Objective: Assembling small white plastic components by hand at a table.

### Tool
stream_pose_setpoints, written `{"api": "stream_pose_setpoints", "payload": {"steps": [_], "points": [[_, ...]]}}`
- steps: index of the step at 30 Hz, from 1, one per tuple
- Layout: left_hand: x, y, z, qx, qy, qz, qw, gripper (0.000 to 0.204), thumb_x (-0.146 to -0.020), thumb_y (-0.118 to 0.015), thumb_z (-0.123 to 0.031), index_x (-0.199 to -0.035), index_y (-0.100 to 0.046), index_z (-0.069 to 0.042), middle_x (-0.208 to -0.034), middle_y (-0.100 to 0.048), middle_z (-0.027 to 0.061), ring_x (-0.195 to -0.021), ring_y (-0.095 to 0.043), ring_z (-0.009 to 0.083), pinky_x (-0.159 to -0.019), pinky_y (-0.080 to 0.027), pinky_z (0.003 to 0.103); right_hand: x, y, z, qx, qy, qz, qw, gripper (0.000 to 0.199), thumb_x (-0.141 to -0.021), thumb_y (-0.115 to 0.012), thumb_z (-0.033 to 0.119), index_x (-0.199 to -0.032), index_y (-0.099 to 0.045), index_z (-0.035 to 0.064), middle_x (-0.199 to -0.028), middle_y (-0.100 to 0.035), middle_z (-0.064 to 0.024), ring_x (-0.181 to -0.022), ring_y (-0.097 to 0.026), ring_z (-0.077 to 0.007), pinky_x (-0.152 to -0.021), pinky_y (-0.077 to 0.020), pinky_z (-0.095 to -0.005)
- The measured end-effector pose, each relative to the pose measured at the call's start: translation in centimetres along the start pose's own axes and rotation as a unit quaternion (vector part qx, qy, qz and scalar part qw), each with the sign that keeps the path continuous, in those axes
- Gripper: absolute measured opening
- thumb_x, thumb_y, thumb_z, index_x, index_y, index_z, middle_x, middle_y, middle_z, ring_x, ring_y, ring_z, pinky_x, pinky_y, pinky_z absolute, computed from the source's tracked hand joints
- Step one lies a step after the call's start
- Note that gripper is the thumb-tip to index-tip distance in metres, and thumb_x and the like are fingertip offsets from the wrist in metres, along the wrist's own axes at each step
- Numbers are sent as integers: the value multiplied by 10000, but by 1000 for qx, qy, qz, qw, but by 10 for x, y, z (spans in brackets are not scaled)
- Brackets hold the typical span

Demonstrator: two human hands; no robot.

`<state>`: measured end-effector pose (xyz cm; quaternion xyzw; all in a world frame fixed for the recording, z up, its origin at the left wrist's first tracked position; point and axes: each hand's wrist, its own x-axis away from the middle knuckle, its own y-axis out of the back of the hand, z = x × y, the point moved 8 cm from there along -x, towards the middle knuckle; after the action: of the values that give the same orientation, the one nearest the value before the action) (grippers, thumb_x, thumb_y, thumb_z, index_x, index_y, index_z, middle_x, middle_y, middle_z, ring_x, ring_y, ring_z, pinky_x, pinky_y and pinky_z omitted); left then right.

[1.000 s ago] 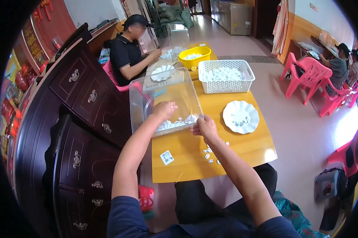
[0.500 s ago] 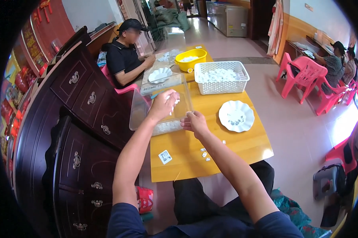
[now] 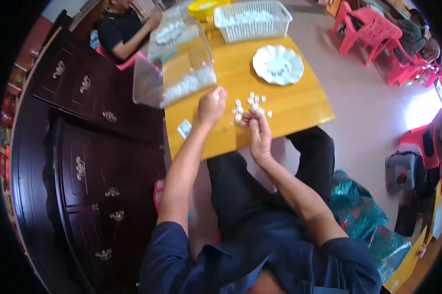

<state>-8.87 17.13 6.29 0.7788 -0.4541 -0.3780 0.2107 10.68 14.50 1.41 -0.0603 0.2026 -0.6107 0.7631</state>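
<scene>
Near the front edge of the yellow table [image 3: 309,103], small white pieces [image 3: 251,100] lie scattered in a loose cluster, just beyond and beside the fingertips of the right hand [image 3: 261,134]. That hand is the nearer one; the left hand [image 3: 212,107] is off to the cluster's left, between it and the clear bin [image 3: 147,81], which holds a heap of similar pieces. The scattered pieces share no common long axis (each is tiny and turned its own way). Both hands have their fingers bent inward; with the blur, I cannot tell whether either is pinching a piece. The scalloped white plate [image 3: 260,60] sits beyond the cluster. As for writing, a square printed card [image 3: 184,129] lies below the bin, its dark marks too small to read.
</scene>
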Motion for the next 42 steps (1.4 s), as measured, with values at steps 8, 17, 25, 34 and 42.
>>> {"api": "stream_pose_setpoints", "payload": {"steps": [8, 17, 25, 34, 42], "points": [[17, -2, -1, -144, -69, -26, 987, 150, -908, -651, -255, -884, -609, -113, -849, -642, 132, -812, -637, 374, -686, -517, 489, 56, 164, -20, -4, -217, -124, 968, 269, -1027, -449, 197, -1177, -591, 24, -884, -695, -84, -781, -659, -153, -759, -543, -276], [25, -29, -33, -135, -200, -2, 970, 151, -884, -661, -228, -972, -668, -105, -962, -652, 110, -954, -602, 313, -859, -475, 427, 193, 208, -203, -137, -584, -290, 746, 229, -997, -422, 239, -1051, -592, 95, -1119, -660, -128, -993, -638, -285, -915, -497, -448], [32, -28, -19, -111, -184, 6, 977, 240, -918, -620, -178, -1110, -680, -47, -1127, -669, 135, -1085, -598, 329, -957, -458, 422, 120, 203, -114, -229, -492, -152, 826, 269, -1007, -482, 195, -1208, -578, 45, -1160, -663, -122, -1008, -644, -211, -859, -538, -357], [31, -33, -15, -101, -129, 84, 983, 280, -950, -544, -118, -1169, -661, 10, -1264, -627, 160, -1210, -559, 318, -1057, -406, 392, -31, 292, 44, -363, -261, 143, 883, 391, -1051, -454, 296, -1274, -552, -9, -1105, -688, -129, -964, -690, -207, -865, -582, -333], [36, -35, -45, -228, -175, 90, 954, 392, -963, -497, -196, -1291, -580, 2, -1366, -540, 190, -1277, -496, 363, -1092, -357, 451, 96, 466, -196, -213, -500, -254, 800, 163, -954, -527, 219, -899, -651, 129, -813, -711, -31, -663, -662, -146, -600, -550, -280]]}}
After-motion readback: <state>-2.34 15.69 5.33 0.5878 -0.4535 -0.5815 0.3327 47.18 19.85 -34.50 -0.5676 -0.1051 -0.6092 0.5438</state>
